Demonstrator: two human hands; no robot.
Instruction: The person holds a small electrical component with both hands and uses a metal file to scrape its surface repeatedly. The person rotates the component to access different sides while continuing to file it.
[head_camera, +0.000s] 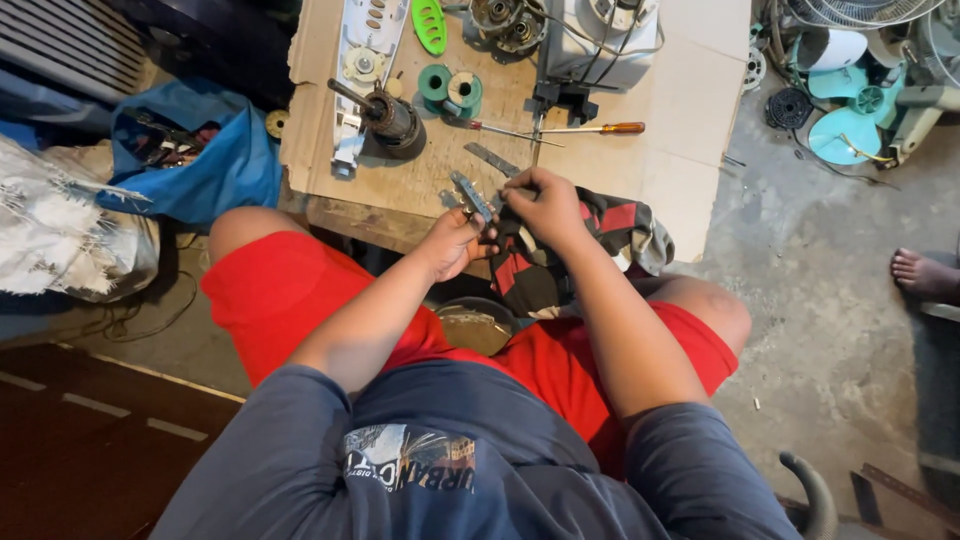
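Observation:
My left hand (457, 240) grips a small grey metal bracket (470, 193) that sticks up and away from the fingers. My right hand (545, 205) is closed with its fingertips pinched at the bracket's right side; what it pinches is too small to tell. Both hands hover over the near edge of a low wooden workboard (440, 170). A red and black cloth (610, 235) lies under my right wrist. A flat grey metal strip (492, 159) rests on the board just beyond the hands.
On the board lie a screwdriver with an orange handle (590, 129), a dark motor rotor (390, 120), green solder spools (450, 88) and a white fan motor housing (600, 35). A blue bag (200, 160) sits left. Fan parts (850, 90) and another person's foot (925, 275) are right.

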